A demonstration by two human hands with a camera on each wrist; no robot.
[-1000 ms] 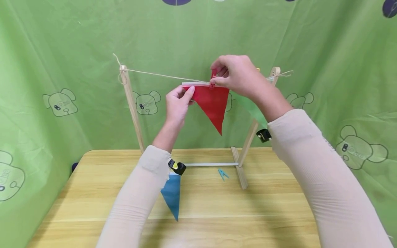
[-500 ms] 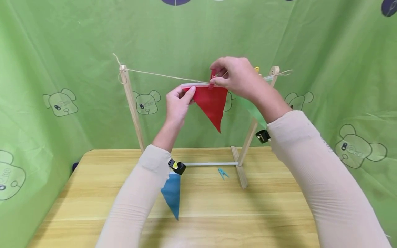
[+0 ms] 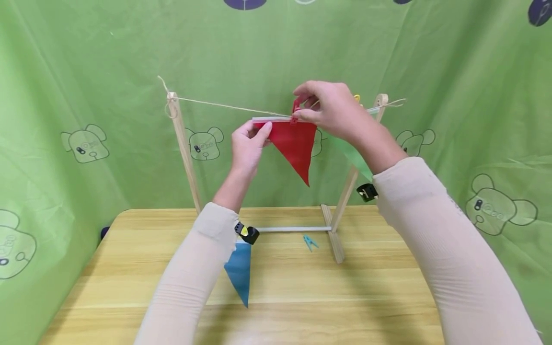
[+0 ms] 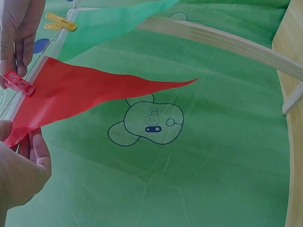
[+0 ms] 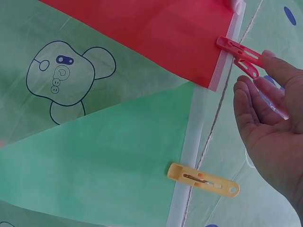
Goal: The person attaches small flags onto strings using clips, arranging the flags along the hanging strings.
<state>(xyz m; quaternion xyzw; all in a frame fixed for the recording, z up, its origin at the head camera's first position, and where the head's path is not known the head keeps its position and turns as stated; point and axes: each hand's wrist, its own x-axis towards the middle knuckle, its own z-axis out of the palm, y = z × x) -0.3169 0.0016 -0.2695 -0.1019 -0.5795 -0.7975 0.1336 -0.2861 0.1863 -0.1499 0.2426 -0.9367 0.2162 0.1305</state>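
My left hand pinches the upper left corner of a red triangular pennant, thumb in front, its tip hanging down. At the pennant's white top edge, my right hand pinches the handle ends of a red clothespin between thumb and fingers. In the right wrist view the clothespin lies across that white edge, beside the string. A green pennant hangs alongside, with a yellow clothespin on its white edge at the string. My right arm partly hides the green pennant in the head view.
A wooden stand with a left post and a right post carries the string. Its pale crossbar runs low between them. On the wooden table lie a light-blue clothespin and a blue pennant, partly behind my left forearm.
Both hands keep their holds on the red pennant and red clothespin. The pennant's lower tip has swung slightly left and back right; otherwise little differs.
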